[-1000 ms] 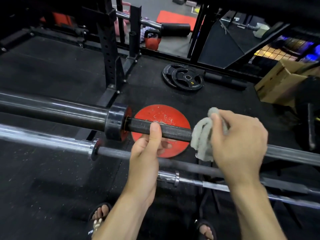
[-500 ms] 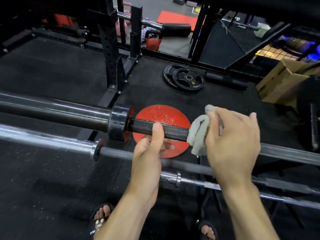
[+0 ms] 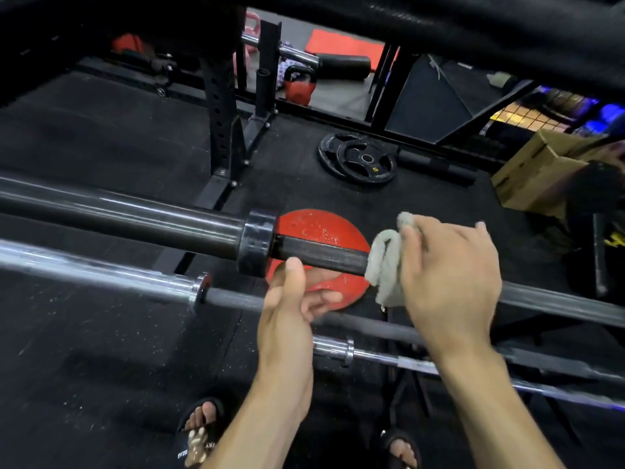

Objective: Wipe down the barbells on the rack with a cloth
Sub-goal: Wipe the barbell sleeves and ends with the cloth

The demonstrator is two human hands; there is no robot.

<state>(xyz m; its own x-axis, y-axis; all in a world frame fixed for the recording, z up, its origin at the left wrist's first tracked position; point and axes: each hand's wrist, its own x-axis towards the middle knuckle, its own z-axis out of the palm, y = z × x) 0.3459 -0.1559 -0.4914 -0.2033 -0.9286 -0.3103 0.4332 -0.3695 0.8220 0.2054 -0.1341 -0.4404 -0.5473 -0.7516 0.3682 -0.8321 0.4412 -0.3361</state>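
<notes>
- The top barbell [image 3: 135, 216] lies across the rack, nearest the head camera's upper left, with its thin black shaft running right past a collar [image 3: 257, 243].
- The right hand [image 3: 446, 282] presses a grey cloth [image 3: 385, 262] around that shaft, a little way right of the collar. Its fingers curl over the bar with the cloth bunched beneath; the forefinger looks lifted.
- The left hand [image 3: 291, 313] sits just under the shaft beside the collar. The thumb points up against the bar and the fingers are loosely curled below it; I cannot tell whether they truly grip the bar or only steady it.
- Two more barbells lie lower on the rack: a chrome one [image 3: 94, 270] and a thinner one [image 3: 341, 350] closest to the feet.
- A red plate [image 3: 321, 228] and a black plate [image 3: 362, 160] lie on the floor behind.
- Progress, as a judgement: the wiping is on the first bar, at the shaft near the collar. The thick sleeve to the left and the long stretch to the right look still to do, as do both lower bars. No visible sign tells cleaned metal from uncleaned.
</notes>
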